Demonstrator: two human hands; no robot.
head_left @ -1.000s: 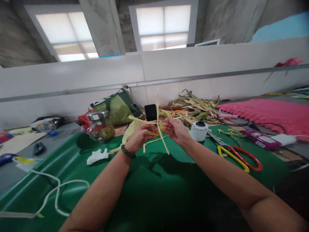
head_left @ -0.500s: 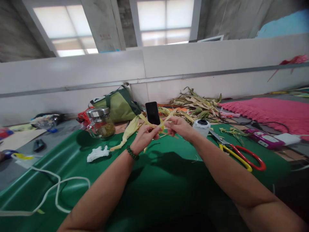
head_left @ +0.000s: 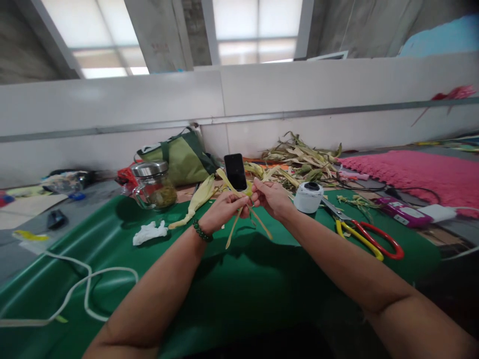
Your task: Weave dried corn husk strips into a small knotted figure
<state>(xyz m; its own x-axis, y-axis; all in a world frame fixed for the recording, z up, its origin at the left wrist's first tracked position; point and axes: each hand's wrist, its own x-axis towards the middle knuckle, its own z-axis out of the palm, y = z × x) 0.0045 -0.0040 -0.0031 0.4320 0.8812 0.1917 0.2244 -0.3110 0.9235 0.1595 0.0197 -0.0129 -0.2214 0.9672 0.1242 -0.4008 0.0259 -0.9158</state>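
Pale yellow corn husk strips [head_left: 232, 230] cross one another between my two hands, above the green mat [head_left: 224, 294]. My left hand [head_left: 227, 208], with a dark green bead bracelet at its wrist, pinches them from the left. From the right, my right hand [head_left: 271, 198] closes its fingertips on the same strips. Two ends hang below the hands and others stick up to either side. The crossing point is mostly hidden by my fingers. Just behind stands a phone [head_left: 235, 172], propped upright with a dark screen. A whole corn husk [head_left: 200, 200] lies left of the hands.
White thread spool [head_left: 308, 197] and red-and-yellow-handled scissors [head_left: 364, 234] lie right. A glass jar [head_left: 156, 188], crumpled tissue [head_left: 149, 233] and white cord [head_left: 88, 286] are left. Behind are a green bag [head_left: 183, 159] and a husk pile [head_left: 299, 158]. A purple box [head_left: 403, 211] lies far right.
The strips, spread in an upright cross at first, have tilted and turned between my hands; two ends now point down. My hands have come closer together, and both keep hold.
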